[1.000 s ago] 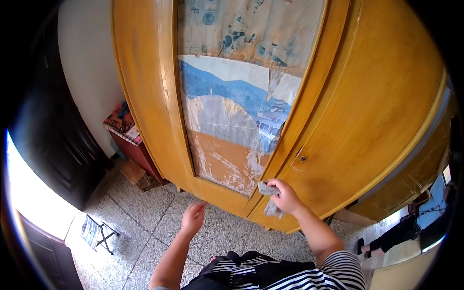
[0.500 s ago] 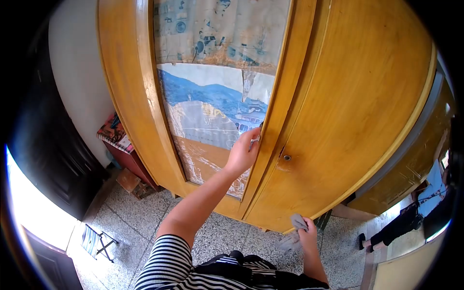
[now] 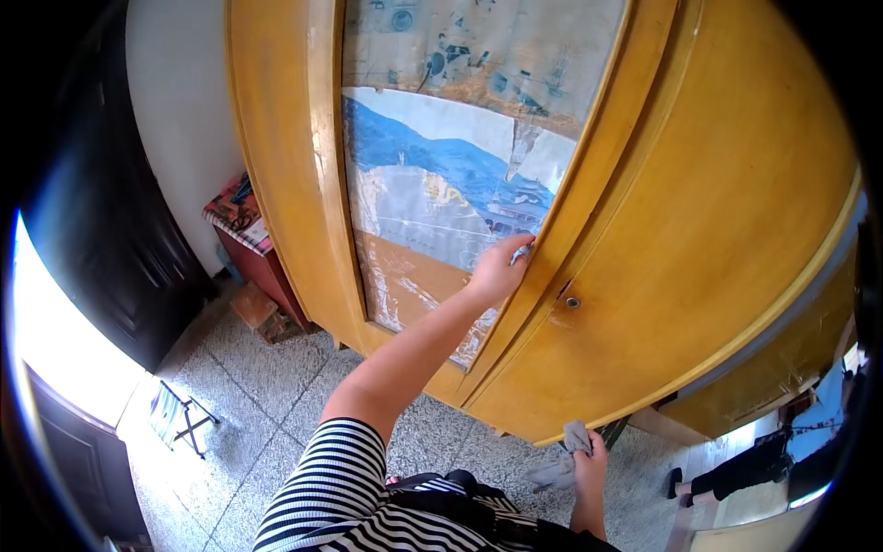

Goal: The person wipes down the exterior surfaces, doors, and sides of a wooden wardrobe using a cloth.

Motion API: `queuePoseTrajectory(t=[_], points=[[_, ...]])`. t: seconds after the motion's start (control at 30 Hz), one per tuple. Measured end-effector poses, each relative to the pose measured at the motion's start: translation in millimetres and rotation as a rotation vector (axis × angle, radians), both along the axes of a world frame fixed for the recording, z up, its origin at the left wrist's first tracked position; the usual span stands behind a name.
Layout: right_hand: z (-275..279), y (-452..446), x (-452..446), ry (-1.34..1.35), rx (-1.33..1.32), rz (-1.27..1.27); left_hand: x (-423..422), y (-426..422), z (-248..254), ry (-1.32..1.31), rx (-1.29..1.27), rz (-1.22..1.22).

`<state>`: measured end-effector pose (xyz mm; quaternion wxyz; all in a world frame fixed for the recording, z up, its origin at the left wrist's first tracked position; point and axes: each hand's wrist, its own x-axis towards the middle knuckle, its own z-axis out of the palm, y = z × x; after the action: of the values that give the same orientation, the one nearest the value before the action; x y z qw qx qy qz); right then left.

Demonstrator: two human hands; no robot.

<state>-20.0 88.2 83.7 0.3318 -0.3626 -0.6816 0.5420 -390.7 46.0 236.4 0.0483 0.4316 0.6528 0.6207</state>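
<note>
the left hand (image 3: 501,269) reaches across to the right-hand edge of a glazed panel (image 3: 425,225), its fingers bent against the wooden frame; i cannot tell whether they grip anything there, since the fingertips hide the spot. the right hand (image 3: 591,460) is lower down, clenched on a crumpled grey cloth (image 3: 557,473) that pokes up above the fingers and droops beside them over the speckled floor (image 3: 276,396), near the bottom edge of the wardrobe. the yellow-brown wardrobe (image 3: 596,166) stands right in front of the person; behind its glass sit a torn picture of blue mountains (image 3: 432,143) and, above it, faded printed fabric or paper (image 3: 460,55). on the plain door beside the panel there is a small round lock (image 3: 573,303), below and to the right of the left hand. farther out, left of the wardrobe, come a dark red cabinet (image 3: 267,271) topped with a checked cloth (image 3: 223,218), a folding stool (image 3: 184,419) and a dark door (image 3: 92,212). at the far right another person's legs (image 3: 740,467) show, in dark trousers and shoes.
</note>
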Motion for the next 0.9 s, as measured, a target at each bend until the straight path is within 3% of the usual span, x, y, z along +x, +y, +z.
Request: queuePoseTrajectory(t=[0.2,0.33,0.53,0.6,0.8,0.9], points=[[2.5,-4.6,-10.8,-0.018,-0.017,0.041,-0.4,2.7,-4.0,0.234,0.042,0.075],[2.3,-8.2,-14.5,0.008,-0.027,0.066,3.4,7.2,-0.4,0.238,-0.037,0.092],[13.7,-17.5,-18.4,-0.039,0.018,0.097,-5.4,15.0,-3.8,0.179,-0.072,0.090],[22.2,-22.7,-21.1,-0.100,0.018,0.094,-15.1,14.8,-10.7,-0.132,-0.085,-0.169],[14.5,-24.4,-14.5,-0.094,0.040,0.108,-21.3,21.0,-27.2,-0.135,0.107,-0.301],[4.7,-22.8,-10.1,-0.071,0.061,0.095,-25.1,20.5,-25.5,-0.086,0.024,-0.268]])
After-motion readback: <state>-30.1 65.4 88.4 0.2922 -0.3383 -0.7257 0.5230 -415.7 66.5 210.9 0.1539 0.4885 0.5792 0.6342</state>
